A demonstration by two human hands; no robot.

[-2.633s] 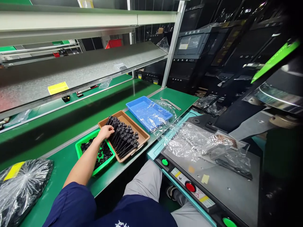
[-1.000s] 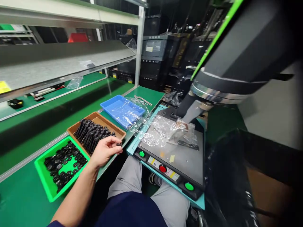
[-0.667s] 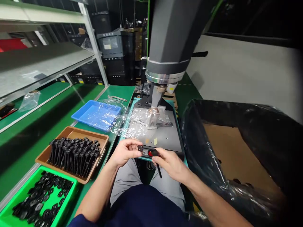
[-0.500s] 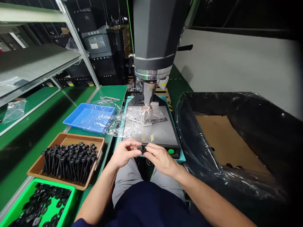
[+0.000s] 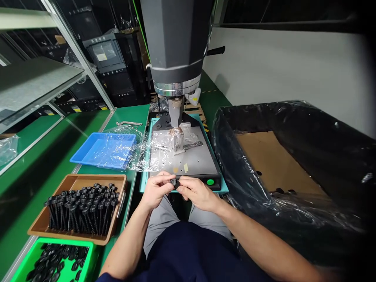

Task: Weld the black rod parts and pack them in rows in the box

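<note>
From here, left hand (image 5: 155, 192) and right hand (image 5: 198, 193) are both pinched on a small black piece (image 5: 174, 183) at the machine's (image 5: 175, 47) near side, presumably steadying it between them; the brown tray (image 5: 70, 237) and green tray (image 5: 90, 258) sit left, seemingly for easy reach

A small black part (image 5: 174, 183) – rounded, with lobed edges and a dark round recess in the face turned toward the camera – is held up in the air, pinched between the left hand (image 5: 155, 192) and the right hand (image 5: 199, 192), whose fingers partly hide it.
</note>
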